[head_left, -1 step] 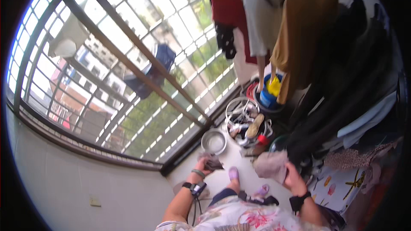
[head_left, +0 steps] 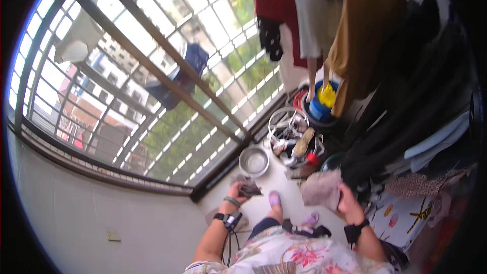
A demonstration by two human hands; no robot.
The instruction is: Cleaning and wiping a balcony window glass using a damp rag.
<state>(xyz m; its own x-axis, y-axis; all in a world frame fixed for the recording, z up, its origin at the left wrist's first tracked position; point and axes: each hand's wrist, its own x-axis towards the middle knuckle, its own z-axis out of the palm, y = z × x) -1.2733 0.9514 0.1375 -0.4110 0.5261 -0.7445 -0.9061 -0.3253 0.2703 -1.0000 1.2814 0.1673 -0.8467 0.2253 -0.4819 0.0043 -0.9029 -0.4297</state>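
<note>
My left hand (head_left: 237,192) is closed round a crumpled, dark grey-brown cloth (head_left: 249,186). In my right hand (head_left: 348,204), the fingers grip the edge of a larger greyish-pink cloth (head_left: 321,190), which spreads out to the left of the hand. The two hands are held apart in front of my body, over the floor. A round metal basin (head_left: 253,161) stands on the floor just beyond my left hand. The exact kind of either cloth cannot be made out.
Shoes (head_left: 303,141) lie heaped beside a white wire rack (head_left: 287,123). Behind them stands a blue bucket (head_left: 319,109) with something yellow in it. Clothes, including a brown top (head_left: 366,30), hang at the right. A barred window (head_left: 167,137) fills the left.
The view has shifted slightly, so the hanging clothes and shoes sit a little further right. Both hands still hold their cloths; the greyish-pink one looks a bit more spread.
</note>
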